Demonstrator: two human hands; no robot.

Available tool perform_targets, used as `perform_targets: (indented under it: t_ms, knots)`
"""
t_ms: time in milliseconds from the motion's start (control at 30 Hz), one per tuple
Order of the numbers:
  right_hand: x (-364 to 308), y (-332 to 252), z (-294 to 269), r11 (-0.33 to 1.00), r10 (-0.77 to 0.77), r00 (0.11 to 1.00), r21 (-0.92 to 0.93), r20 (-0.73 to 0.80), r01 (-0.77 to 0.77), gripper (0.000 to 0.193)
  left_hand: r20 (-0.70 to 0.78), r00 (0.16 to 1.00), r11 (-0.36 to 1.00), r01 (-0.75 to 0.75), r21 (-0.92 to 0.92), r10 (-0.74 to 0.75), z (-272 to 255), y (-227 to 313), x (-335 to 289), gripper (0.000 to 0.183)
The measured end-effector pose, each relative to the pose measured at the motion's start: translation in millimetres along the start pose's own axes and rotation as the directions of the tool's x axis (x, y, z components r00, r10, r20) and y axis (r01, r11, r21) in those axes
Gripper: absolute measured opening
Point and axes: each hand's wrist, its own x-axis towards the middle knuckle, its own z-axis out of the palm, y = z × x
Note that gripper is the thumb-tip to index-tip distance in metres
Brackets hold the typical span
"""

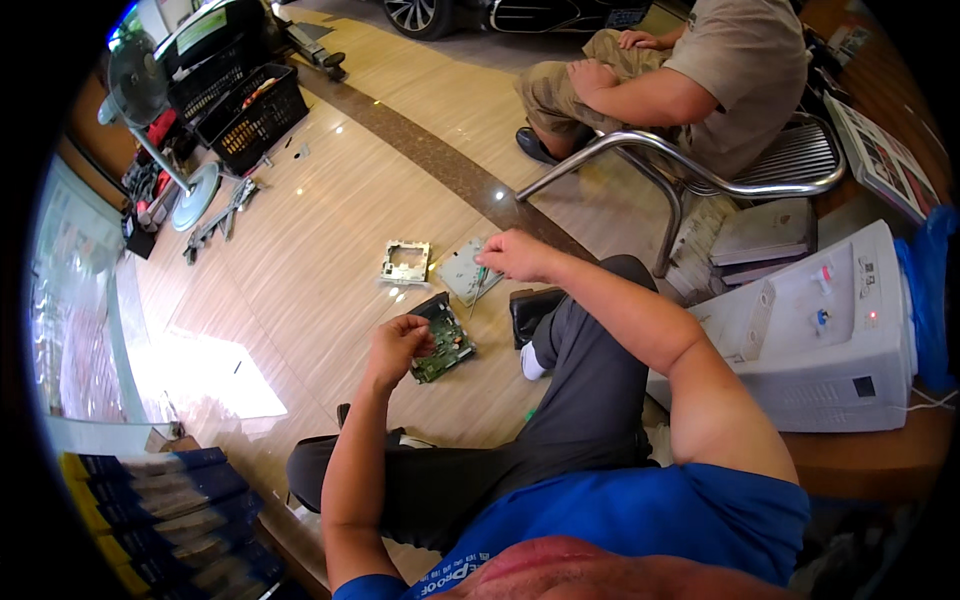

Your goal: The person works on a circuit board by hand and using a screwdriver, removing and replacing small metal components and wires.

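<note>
Green PCB [452, 345] lies just R of nearer L hand [399, 346] (fingers curled, grip unclear); R hand [512, 256] pinches thin tool [479, 284].

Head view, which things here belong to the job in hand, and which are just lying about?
Apparently the job:
thin tool in the right hand
green circuit board
pale frame
flat plate

Apparently just about:
standing fan
black crate
water dispenser

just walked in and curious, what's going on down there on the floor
The person's right hand holds a slim tool by a flat pale plate. The left hand is at the green circuit board; whether it grips it is unclear. A pale square frame lies on the floor beside the plate. Another person sits on a metal bench nearby.
</note>
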Motion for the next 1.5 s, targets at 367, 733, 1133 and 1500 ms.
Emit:
perform_targets:
  t_ms: [367, 733, 1133, 1500]
  knots:
    - [-8, 29, 41, 0.792, 0.0, 0.99, 0.604, 0.139, -0.084, 0.02, 0.046, 0.998, 0.993, -0.057, 0.107, 0.052, 28, -10, 2, 0.027]
    - [8, 37, 79, 0.836, 0.055, 0.959, 0.512, 0.276, -0.195, 0.024, -0.007, 0.999, 0.996, -0.038, 0.083, 0.039, 26, -17, 0, 0.033]
    - [11, 41, 107, 0.896, 0.082, 0.91, 0.371, 0.407, -0.246, 0.023, 0.054, 0.998, 0.992, -0.018, 0.126, 0.011, 28, -23, 12, 0.045]
    - [22, 22, 106, 0.958, -0.288, 0.908, 0.096, 0.304, 0.272, 0.02, 0.126, 0.991, 0.971, 0.073, -0.229, -0.045, 12, -14, 13, 0.06]
